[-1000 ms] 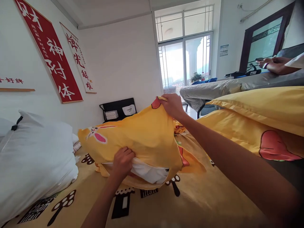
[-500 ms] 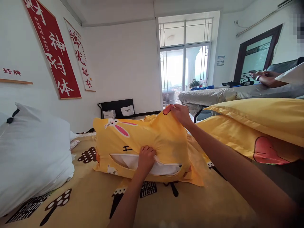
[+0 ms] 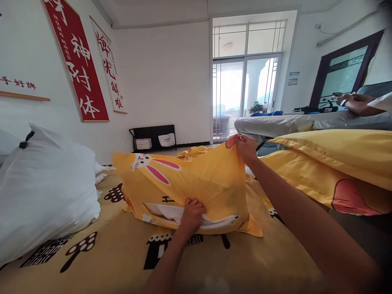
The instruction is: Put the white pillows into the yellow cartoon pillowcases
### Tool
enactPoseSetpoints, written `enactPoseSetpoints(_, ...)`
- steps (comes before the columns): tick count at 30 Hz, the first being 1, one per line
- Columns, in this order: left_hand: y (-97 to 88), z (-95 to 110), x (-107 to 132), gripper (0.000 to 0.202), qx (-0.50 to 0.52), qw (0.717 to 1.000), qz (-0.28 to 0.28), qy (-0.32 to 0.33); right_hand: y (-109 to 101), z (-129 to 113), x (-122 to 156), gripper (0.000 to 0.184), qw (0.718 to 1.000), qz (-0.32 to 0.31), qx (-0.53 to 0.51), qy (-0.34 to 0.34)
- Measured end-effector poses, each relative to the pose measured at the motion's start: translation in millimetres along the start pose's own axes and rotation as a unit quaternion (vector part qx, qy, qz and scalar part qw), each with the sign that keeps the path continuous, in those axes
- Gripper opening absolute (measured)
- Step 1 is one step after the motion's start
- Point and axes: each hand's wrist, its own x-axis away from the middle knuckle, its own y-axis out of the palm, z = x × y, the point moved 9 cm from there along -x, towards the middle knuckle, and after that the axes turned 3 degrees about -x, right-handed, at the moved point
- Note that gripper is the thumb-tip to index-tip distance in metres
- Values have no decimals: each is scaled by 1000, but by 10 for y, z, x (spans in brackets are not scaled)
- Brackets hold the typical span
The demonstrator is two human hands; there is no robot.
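A yellow pillowcase (image 3: 199,175) with a rabbit print stands on its side in front of me, a white pillow (image 3: 171,212) showing through its long slit. My left hand (image 3: 193,214) is closed on the upper edge of that slit, fingers curled over the cloth. At the far right corner my right hand (image 3: 246,147) pinches the pillowcase and pulls it up into a peak. Whether any pillow lies inside that raised corner is hidden by the cloth.
A white pillow (image 3: 52,188) rests at the left on the patterned bedspread (image 3: 116,257). Yellow bedding (image 3: 337,159) is piled at the right. Behind it stands a plastic-wrapped mattress (image 3: 275,125), with another person's hands (image 3: 352,100) beyond. A black rack (image 3: 153,136) is by the wall.
My right hand has drawn the pillowcase corner slightly rightward, and the cloth between my hands looks tauter. The view has shifted a little. Both hands keep their grip.
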Motion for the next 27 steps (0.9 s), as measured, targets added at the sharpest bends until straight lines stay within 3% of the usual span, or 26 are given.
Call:
enactPoseSetpoints(3, -298, -103, -109, 26, 15, 1000, 19, 9, 119, -360, 74, 36, 994, -87, -54, -45)
enactPoseSetpoints(5, -684, -265, -243, 25, 15, 999, 51, -9, 155, -597, 123, 34, 985, -136, -74, -81)
enactPoseSetpoints(8, -1469, -355, -396, 24, -7, 986, 163, -40, 92, -729, 176, 30, 993, -64, -65, -78)
enactPoseSetpoints(10, -1917, -139, -388, 24, -34, 963, 266, -9, 148, -718, 280, 30, 998, -9, -46, -47)
enactPoseSetpoints(11, -2007, 23, -373, 24, -44, 957, 287, 19, 227, -713, 346, 30, 999, -5, -33, -33)
enactPoseSetpoints(13, -1930, 328, -340, 27, -44, 959, 272, 71, 418, -747, 464, 32, 998, -44, -3, -35)
enactPoseSetpoints(15, -1657, 478, -306, 28, -17, 969, 232, 90, 482, -823, 519, 32, 993, -83, 29, -83)
enactPoseSetpoints(18, -1231, 475, -286, 26, 27, 979, 182, 90, 215, -817, 436, 28, 981, -61, 99, -155)
enactPoseSetpoints(22, -931, 491, -207, 26, 49, 987, 113, 107, -290, -359, 183, 26, 977, 25, 181, -110)
enactPoseSetpoints(25, -835, 589, -12, 27, 56, 989, 85, 103, -351, 43, 84, 27, 978, 29, 202, -47)
enactPoseSetpoints(27, -755, 630, 108, 27, 58, 990, 77, 101, -296, 146, 78, 27, 979, 20, 199, -33)
